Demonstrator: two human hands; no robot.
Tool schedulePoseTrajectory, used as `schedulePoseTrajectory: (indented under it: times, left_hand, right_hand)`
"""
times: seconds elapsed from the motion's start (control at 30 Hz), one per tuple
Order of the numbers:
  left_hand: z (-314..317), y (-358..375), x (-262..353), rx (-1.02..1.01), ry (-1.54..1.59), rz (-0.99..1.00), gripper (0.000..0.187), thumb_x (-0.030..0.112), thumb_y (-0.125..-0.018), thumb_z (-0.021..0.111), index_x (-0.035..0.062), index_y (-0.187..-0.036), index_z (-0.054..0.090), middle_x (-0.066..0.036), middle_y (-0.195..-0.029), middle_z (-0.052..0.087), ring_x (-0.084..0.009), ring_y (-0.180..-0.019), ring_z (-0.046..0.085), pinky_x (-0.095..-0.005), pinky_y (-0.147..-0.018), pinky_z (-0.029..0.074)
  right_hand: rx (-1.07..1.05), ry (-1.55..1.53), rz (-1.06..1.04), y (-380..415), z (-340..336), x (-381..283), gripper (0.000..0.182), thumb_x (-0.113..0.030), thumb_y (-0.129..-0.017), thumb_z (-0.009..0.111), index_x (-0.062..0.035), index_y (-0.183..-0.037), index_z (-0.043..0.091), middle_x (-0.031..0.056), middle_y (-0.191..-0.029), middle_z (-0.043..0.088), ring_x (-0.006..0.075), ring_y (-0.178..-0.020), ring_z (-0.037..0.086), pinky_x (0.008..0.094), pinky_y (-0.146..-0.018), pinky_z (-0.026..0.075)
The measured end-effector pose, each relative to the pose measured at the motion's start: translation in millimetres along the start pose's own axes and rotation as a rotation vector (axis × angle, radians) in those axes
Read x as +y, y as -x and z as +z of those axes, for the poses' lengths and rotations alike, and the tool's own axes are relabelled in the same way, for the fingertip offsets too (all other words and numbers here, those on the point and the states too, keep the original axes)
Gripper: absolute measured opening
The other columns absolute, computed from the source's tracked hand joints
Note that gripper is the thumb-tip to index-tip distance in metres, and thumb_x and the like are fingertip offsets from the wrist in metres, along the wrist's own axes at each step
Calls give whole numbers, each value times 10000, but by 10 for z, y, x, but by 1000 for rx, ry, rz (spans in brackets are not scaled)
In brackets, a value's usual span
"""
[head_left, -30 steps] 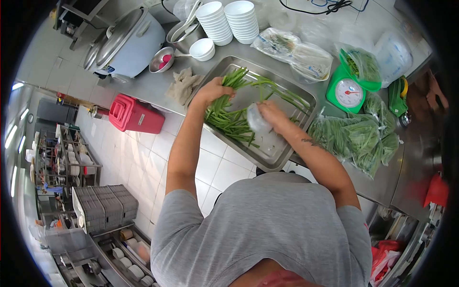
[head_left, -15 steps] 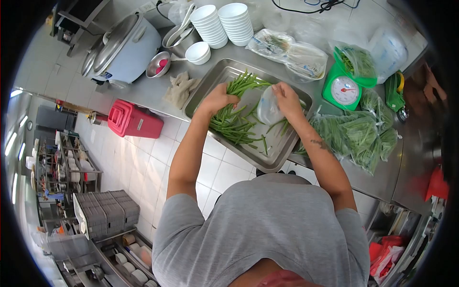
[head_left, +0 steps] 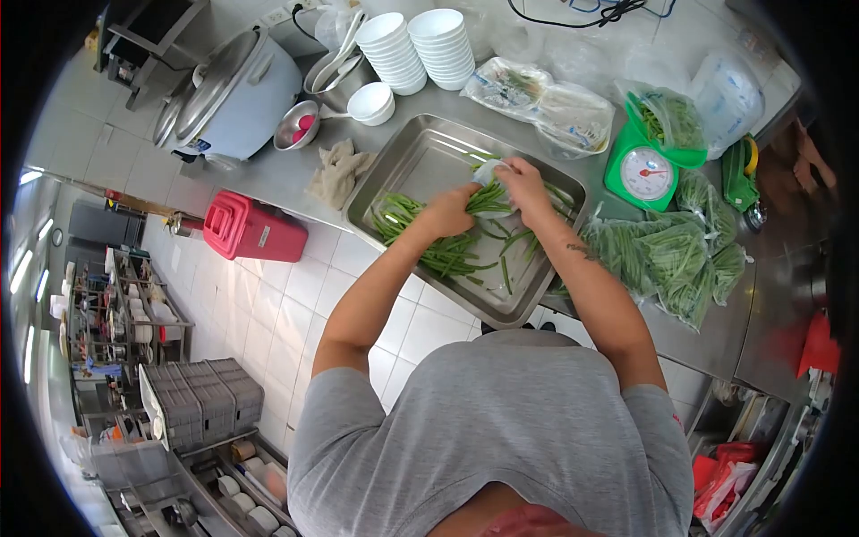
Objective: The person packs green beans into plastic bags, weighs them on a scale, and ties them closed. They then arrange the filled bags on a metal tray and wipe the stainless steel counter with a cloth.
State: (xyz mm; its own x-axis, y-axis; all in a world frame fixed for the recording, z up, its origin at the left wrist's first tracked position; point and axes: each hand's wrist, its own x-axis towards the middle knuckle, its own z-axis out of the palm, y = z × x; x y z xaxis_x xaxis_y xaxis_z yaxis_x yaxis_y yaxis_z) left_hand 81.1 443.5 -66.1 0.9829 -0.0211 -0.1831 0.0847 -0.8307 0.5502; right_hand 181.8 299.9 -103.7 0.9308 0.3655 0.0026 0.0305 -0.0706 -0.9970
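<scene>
A deep steel tray (head_left: 429,132) holds loose green beans (head_left: 456,259), most of them heaped toward its near left side. My left hand (head_left: 447,215) is closed around a bunch of beans, whose ends reach into the mouth of a clear plastic bag (head_left: 490,168). My right hand (head_left: 526,190) grips the bag's edge, close beside the left fingers. Part of the bag lies hidden behind both hands. A few stray beans rest on the tray floor below my right hand.
Filled bags of beans (head_left: 667,259) lie right of the tray, near a green scale (head_left: 646,174) with another bag on it. Behind stand stacked white bowls (head_left: 443,49). A cloth (head_left: 340,170) and a small steel bowl (head_left: 296,124) sit left; a red bin (head_left: 253,225) stands below.
My left hand has taken a bunch of beans from the pile's far end and carried it right to the bag. My right hand has shifted slightly down, still with the bag.
</scene>
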Motion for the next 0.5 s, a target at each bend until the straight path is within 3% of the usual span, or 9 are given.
schedulePoseTrajectory:
  times: [0.07, 0.13, 0.17, 0.27, 0.3, 0.4, 0.5]
  left_hand:
    - [66, -67, -31, 4, -143, 0, 570, 38, -701, 579, -6, -1259, 469, -192, -991, 643, -269, -894, 633, -361, -784, 506]
    - [67, -167, -123, -103, 168, -132, 459, 35, -701, 582, -28, -1151, 515, -182, -906, 636, -252, -763, 632, -348, -648, 512]
    - [62, -205, -163, -157, 322, -195, 405, 33, -701, 583, -40, -1098, 538, -178, -863, 633, -243, -697, 632, -341, -580, 515]
    - [-94, -201, -326, 7, 857, -445, 222, 9, -708, 580, -31, -925, 558, -140, -741, 583, -188, -550, 570, -296, -435, 446]
    - [-404, 43, 122, -58, 1182, -339, 133, -15, -717, 571, -17, -849, 550, -122, -700, 552, -173, -555, 549, -284, -434, 426]
    - [-333, 24, -5, -87, 1684, -229, 128, -31, -749, 546, -33, -877, 537, -118, -706, 554, -181, -571, 552, -281, -442, 426]
    - [-72, -18, 42, 109, 1791, -116, 111, -27, -779, 534, -40, -888, 530, -122, -743, 568, -203, -639, 584, -299, -507, 470]
  right_hand:
    - [42, 291, -322, 55, 138, -17, 114, -157, -812, 620, -82, -897, 631, 99, -789, 532, 239, -686, 594, 342, -577, 455]
    - [33, 560, -562, 361, 174, -506, 110, -145, -823, 624, -89, -916, 642, 76, -872, 530, 259, -708, 594, 360, -598, 469]
    - [-27, 561, -559, 401, 175, -559, 110, -120, -825, 612, -132, -930, 641, 113, -967, 512, 336, -745, 580, 399, -648, 470]
    - [16, 547, -623, 411, 112, -496, 101, -125, -828, 598, -117, -928, 592, 118, -895, 513, 320, -742, 594, 421, -613, 471]
    - [13, 508, -583, 438, 112, -486, 98, -126, -838, 592, -110, -934, 577, 119, -880, 519, 315, -731, 592, 413, -609, 467]
    - [-16, 310, -414, 502, 131, -396, 98, -128, -865, 579, -85, -942, 535, 118, -820, 528, 287, -689, 574, 384, -598, 453]
    - [-112, 40, -241, 510, 202, -364, 107, -125, -888, 576, -61, -941, 509, 80, -741, 496, 201, -654, 512, 326, -599, 430]
